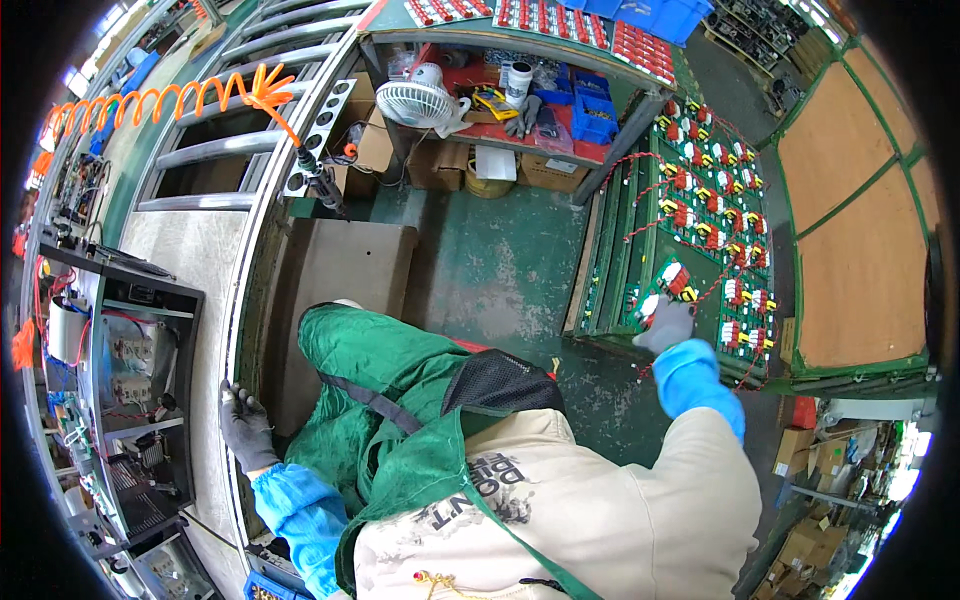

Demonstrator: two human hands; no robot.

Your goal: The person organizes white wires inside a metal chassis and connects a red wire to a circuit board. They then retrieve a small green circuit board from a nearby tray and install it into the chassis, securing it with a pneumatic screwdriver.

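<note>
My left hand [243, 428], in a dark grey glove with a blue sleeve cover, grips the metal edge of the conveyor bench [240, 330] at the left. My right hand [666, 322], in a light grey glove with a blue sleeve cover, reaches out to a green circuit board [668, 283] with red and yellow parts and closes on it. That board lies at the near end of a green rack [715, 215] filled with several similar boards and red wires. My green apron and beige sleeve fill the lower middle.
An open black metal cabinet [130, 370] with wiring lies on the bench at the left. An orange coiled hose [170, 100] carries a tool hanging above a cardboard sheet [340, 270]. A shelf bench [520, 90] at the back holds a white fan [418, 102] and blue bins. Cardboard boxes stand below.
</note>
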